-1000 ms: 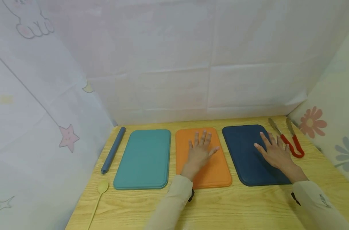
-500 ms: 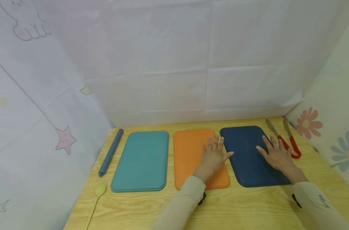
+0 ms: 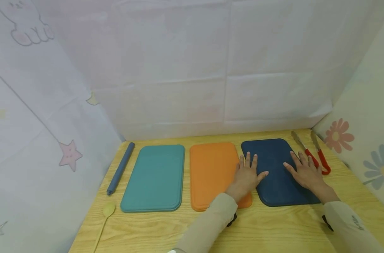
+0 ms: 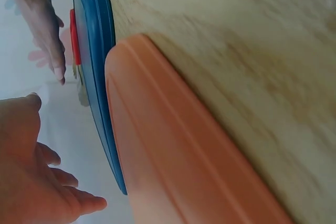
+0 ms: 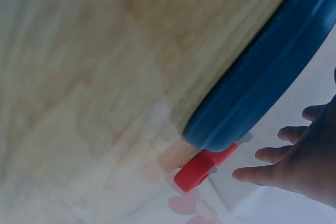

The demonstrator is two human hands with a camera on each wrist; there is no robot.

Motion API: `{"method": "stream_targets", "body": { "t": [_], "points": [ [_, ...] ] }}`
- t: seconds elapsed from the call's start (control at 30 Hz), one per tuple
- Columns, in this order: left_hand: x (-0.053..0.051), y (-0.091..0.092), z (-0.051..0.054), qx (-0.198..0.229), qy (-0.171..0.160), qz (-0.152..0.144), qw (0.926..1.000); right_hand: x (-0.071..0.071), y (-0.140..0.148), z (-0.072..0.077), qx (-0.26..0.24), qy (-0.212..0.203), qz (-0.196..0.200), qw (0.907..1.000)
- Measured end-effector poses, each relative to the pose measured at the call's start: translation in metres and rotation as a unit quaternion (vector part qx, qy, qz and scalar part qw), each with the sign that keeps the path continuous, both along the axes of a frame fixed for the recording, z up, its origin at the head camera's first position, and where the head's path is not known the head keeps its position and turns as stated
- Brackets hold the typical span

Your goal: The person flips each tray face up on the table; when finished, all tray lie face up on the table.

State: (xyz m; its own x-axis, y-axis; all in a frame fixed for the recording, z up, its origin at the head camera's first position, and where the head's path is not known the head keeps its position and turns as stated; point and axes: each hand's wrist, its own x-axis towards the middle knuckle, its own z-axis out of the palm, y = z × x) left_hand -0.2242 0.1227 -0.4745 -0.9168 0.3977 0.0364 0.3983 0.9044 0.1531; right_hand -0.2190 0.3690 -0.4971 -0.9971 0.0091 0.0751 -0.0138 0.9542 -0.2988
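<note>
My left hand (image 3: 245,177) is held with spread, nearly straight fingers over the right side of an orange rectangular board (image 3: 211,168), its thumb and fingertips reaching over a navy blue board (image 3: 271,189). In the left wrist view a gap shows between this hand (image 4: 42,177) and the orange board (image 4: 173,150). My right hand (image 3: 309,177), also with fingers spread, is above the right part of the navy board. The right wrist view shows that hand (image 5: 299,156) apart from the blue board (image 5: 262,72). Neither hand holds anything.
A teal board (image 3: 154,175) lies left of the orange one. Beyond it are a blue-grey rod (image 3: 120,168) and a yellow long-handled spoon (image 3: 108,209). Red-handled tongs (image 3: 325,165) lie at the right. White printed sheets (image 3: 179,70) enclose the wooden table (image 3: 258,228).
My left hand has moved right, from over the middle of the orange board toward the navy board. My right hand stays nearly in place. The head view has shifted slightly.
</note>
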Motion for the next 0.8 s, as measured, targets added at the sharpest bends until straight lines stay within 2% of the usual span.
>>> {"method": "stream_targets", "body": {
  "t": [0.2, 0.5, 0.8],
  "points": [
    [0.003, 0.012, -0.004, -0.009, -0.007, 0.000, 0.9999, -0.003, 0.003, -0.003, 0.004, -0.011, -0.004, 0.9999],
    [0.008, 0.027, -0.014, 0.026, -0.033, 0.026, 0.9988, -0.007, 0.007, -0.003, -0.019, -0.037, -0.005, 0.9991],
    [0.007, 0.039, -0.018, -0.010, -0.019, 0.028, 0.9994, -0.009, 0.010, -0.005, -0.028, -0.050, -0.003, 0.9984]
  ]
}}
